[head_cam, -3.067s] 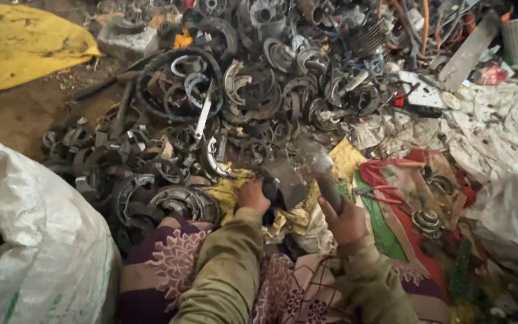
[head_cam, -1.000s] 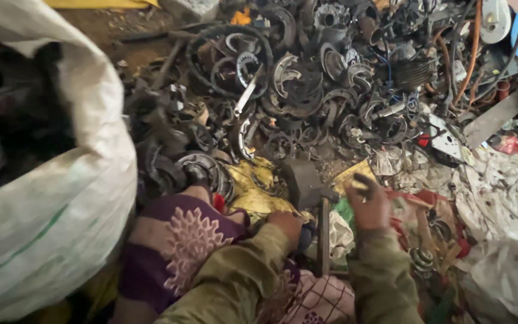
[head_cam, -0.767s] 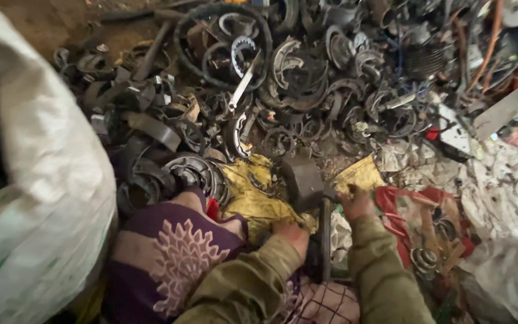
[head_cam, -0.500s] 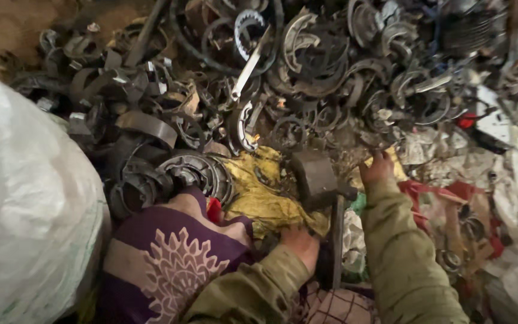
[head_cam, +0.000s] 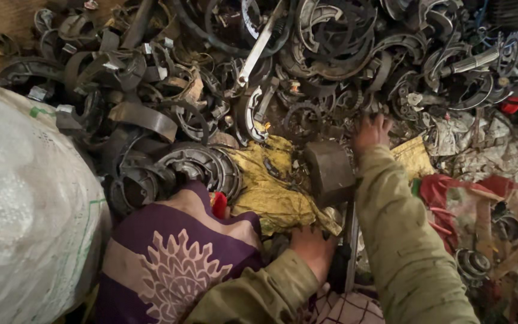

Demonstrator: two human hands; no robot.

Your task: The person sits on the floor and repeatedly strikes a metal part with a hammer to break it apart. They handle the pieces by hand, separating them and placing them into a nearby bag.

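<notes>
The dark metal block point(head_cam: 329, 171) now sits on the yellow cloth point(head_cam: 271, 189), no hand on it. The right hand point(head_cam: 372, 131) has left it and reaches with spread fingers into the scrap brake-shoe pile point(head_cam: 331, 60) just beyond. The left hand point(head_cam: 313, 252) has dropped low beside the upright metal bar point(head_cam: 350, 240); whether it grips anything I cannot tell.

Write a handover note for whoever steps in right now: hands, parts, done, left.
Left hand: low by the lap, resting beside the upright metal bar; grip unclear.
Right hand: stretched forward, fingers spread on the scrap pile of curved metal pieces.
Dark metal block stands on the yellow cloth between the hands.
White sack sits left.
Done: nothing lifted. Left: the pile remains large.
</notes>
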